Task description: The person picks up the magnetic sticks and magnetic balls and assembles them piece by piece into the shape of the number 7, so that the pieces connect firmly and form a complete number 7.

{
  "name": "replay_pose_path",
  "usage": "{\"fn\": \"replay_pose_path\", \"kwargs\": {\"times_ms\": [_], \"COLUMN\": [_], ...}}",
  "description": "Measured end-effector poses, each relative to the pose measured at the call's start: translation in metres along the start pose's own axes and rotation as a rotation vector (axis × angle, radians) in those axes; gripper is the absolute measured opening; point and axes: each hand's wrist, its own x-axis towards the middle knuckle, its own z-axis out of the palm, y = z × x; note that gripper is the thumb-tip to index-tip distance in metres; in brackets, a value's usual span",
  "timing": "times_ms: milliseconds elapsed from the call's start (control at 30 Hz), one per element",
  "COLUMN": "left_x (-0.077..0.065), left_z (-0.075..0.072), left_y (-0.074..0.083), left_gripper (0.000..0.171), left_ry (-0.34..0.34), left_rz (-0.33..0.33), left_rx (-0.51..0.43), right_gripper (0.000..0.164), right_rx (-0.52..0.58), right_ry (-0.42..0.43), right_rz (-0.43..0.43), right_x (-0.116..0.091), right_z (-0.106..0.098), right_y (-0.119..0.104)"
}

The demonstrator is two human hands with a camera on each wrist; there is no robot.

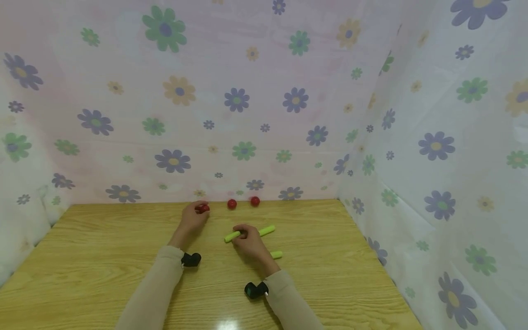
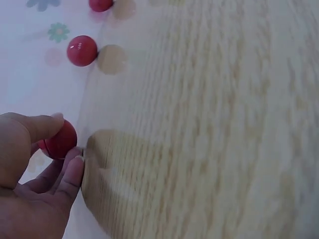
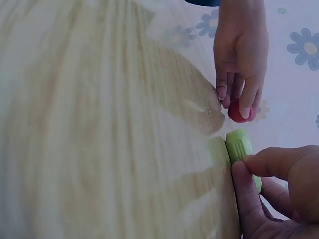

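Observation:
My left hand (image 1: 194, 216) is at the back edge of the wooden table. Its thumb and fingers hold a glossy red ball (image 2: 64, 140), which shows a thin dark seam in the left wrist view. Nearer the middle, my right hand (image 1: 250, 242) pinches a light green stick (image 1: 267, 230) between thumb and fingers. The stick lies slantwise across the grip, low over the wood, its middle hidden by the fingers. Close up in the right wrist view, that green stick (image 3: 238, 144) has a ridged surface. A second green stick (image 1: 277, 255) lies on the table, partly hidden behind the right wrist.
Two more red balls, a nearer one (image 1: 232, 204) and one further right (image 1: 255, 201), sit along the back edge of the table (image 1: 321, 275). A flower-printed curtain (image 1: 264, 137) rises behind the table and along its sides. Each wrist carries a small black camera (image 1: 255, 290).

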Motion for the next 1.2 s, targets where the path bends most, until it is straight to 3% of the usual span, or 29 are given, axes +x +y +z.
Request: {"fn": "replay_pose_path", "kwargs": {"times_ms": [133, 733, 1033, 1200], "left_x": [-0.002, -0.034, -0.047, -0.053], "left_z": [-0.005, -0.012, -0.006, -0.001], "left_y": [-0.005, -0.009, -0.006, -0.002], "left_gripper": [0.046, 0.042, 0.044, 0.046], "left_ry": [0.004, -0.122, -0.17, -0.175], "left_rz": [-0.016, 0.113, 0.105, 0.092], "left_rx": [-0.053, -0.072, -0.137, -0.205], "right_gripper": [0.033, 0.019, 0.015, 0.019], "right_rx": [0.037, -0.008, -0.034, 0.018], "right_ry": [0.031, -0.007, -0.057, -0.106], "right_rz": [0.01, -0.033, -0.08, -0.082], "right_x": [0.001, -0.002, -0.002, -0.001], "right_z": [0.001, -0.001, 0.001, 0.001], "right_y": [0.002, -0.005, -0.004, -0.005]}}
